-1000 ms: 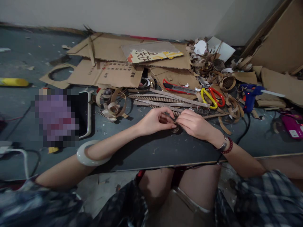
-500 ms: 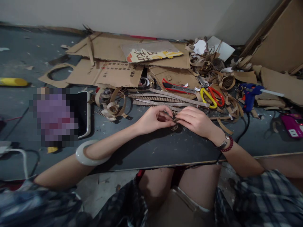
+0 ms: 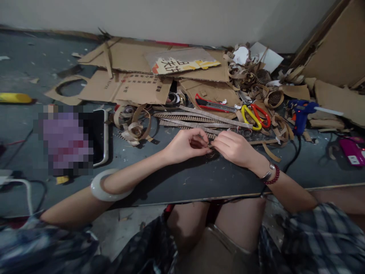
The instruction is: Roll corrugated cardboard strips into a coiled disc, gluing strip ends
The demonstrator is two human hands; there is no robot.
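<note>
Fingertips of my left hand (image 3: 184, 147) and my right hand (image 3: 236, 148) meet above the front part of the dark table. Between them they pinch a small, rolled brown cardboard strip (image 3: 211, 154), mostly hidden by the fingers. Just beyond the hands lie several flat corrugated cardboard strips (image 3: 196, 118). Scissors (image 3: 251, 117) with yellow and red handles rest past my right hand, and a red utility knife (image 3: 215, 104) lies to their left. Loose curled cardboard strips (image 3: 137, 125) sit beyond my left forearm.
A blue glue gun (image 3: 302, 114) with a white stick stands at the right, near a magenta box (image 3: 353, 152). Cardboard sheets (image 3: 99, 87) and a heap of curls (image 3: 258, 78) line the back. A phone (image 3: 100, 139) lies left, partly behind a blurred patch.
Both hands stay in nearly the same place, fingers still together on the small roll. The roll has turned slightly and shows less beneath the fingertips. The view has shifted a little.
</note>
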